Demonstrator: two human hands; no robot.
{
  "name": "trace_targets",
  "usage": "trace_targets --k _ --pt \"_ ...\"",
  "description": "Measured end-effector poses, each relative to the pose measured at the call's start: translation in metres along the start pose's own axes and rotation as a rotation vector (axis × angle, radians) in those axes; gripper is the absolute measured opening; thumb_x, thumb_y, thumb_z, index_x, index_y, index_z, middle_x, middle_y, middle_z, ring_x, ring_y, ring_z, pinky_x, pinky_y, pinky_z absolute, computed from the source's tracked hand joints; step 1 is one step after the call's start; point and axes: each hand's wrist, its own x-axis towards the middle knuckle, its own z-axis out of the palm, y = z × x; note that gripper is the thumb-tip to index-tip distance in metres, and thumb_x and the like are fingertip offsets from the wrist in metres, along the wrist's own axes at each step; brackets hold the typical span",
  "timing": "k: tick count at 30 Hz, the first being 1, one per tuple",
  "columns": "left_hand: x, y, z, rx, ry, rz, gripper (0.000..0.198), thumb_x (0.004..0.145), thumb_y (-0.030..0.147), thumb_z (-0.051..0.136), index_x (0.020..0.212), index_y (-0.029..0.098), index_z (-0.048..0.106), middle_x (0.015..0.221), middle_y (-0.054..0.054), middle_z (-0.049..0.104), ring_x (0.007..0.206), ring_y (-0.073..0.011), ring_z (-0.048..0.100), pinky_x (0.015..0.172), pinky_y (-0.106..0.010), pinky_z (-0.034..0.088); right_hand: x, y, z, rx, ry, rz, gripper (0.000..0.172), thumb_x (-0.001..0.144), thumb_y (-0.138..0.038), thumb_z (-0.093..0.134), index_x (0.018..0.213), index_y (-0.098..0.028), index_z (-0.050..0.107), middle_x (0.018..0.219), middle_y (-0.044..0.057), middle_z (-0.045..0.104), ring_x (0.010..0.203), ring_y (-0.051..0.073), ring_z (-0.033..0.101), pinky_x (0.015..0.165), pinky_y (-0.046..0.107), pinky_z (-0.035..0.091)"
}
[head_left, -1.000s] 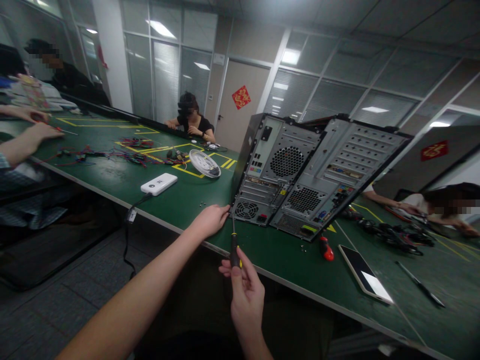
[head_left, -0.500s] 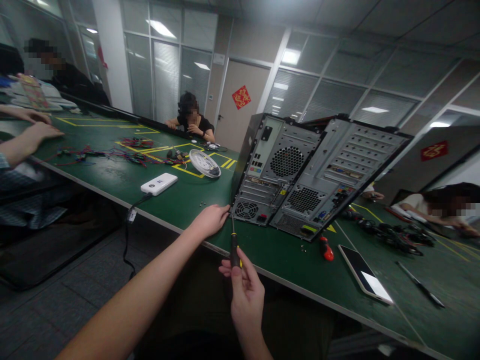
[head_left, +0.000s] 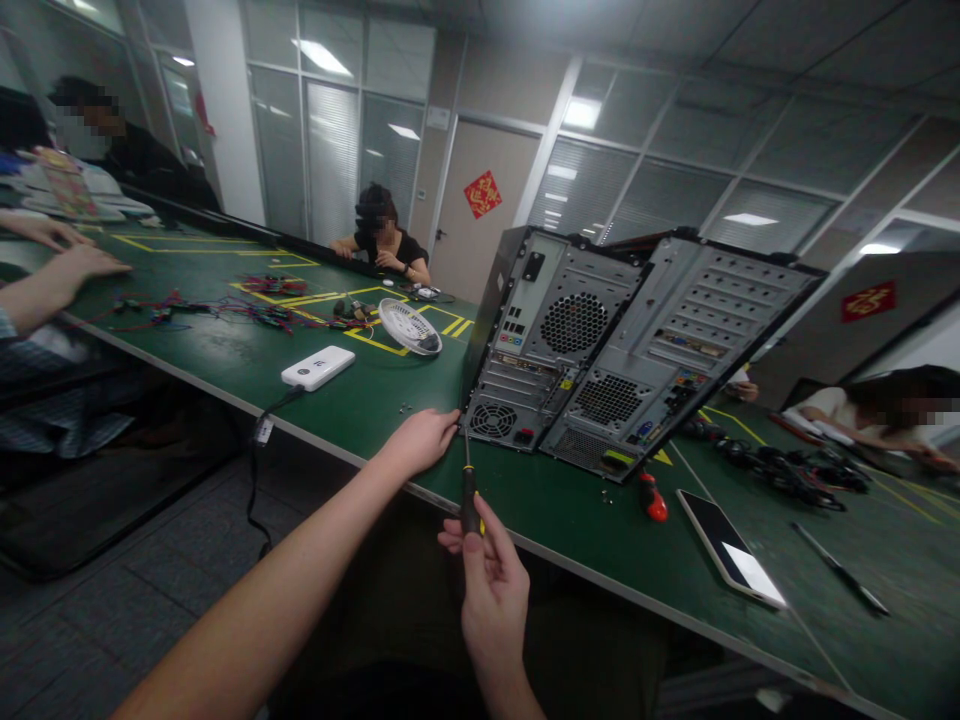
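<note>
My right hand point(head_left: 491, 575) grips a screwdriver point(head_left: 469, 500) by its black-and-yellow handle. The shaft points away from me, and its tip meets the lower left corner of a computer case point(head_left: 517, 390) at the rear panel. At that same corner is my left hand point(head_left: 424, 440), its fingers closed together by the tip; what they pinch, if anything, is hidden. A second computer case point(head_left: 637, 370) stands right beside the first, its rear panel also facing me. Small screws point(head_left: 406, 408) lie left of my left hand, and more screws point(head_left: 606, 496) lie in front of the second case.
On the green table point(head_left: 555, 520) are a white power bank point(head_left: 319, 368) with a cable, a white oval cover point(head_left: 409, 327), a red-handled tool point(head_left: 653, 498), a phone point(head_left: 731, 548), a pen point(head_left: 840, 568) and black cables point(head_left: 795, 470). Other people sit around the table.
</note>
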Motion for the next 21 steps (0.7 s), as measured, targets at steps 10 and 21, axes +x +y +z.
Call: trace_targets --k 10,21 --pt "0.0008 -0.0021 0.0028 -0.003 0.005 0.013 0.041 0.105 0.03 0.043 0.136 0.016 0.064 0.105 -0.014 0.077 0.097 -0.0242 0.072 0.09 -0.033 0.053 0.0 0.0005 0.0002 -0.005 -0.001 -0.005 0.053 0.095 -0.047 0.07 0.137 -0.015 0.067 0.101 0.014 0.082 0.084 0.024 0.081 0.085 0.043 0.067" --pt "0.0008 -0.0021 0.0022 -0.009 0.005 0.018 0.041 0.104 0.03 0.043 0.136 0.016 0.064 0.11 -0.015 0.077 0.101 -0.0245 0.072 0.092 -0.033 0.053 0.0006 0.0007 0.002 -0.002 0.002 -0.006 0.052 0.095 -0.046 0.07 0.136 -0.014 0.068 0.1 0.013 0.082 0.084 0.024 0.081 0.084 0.041 0.067"
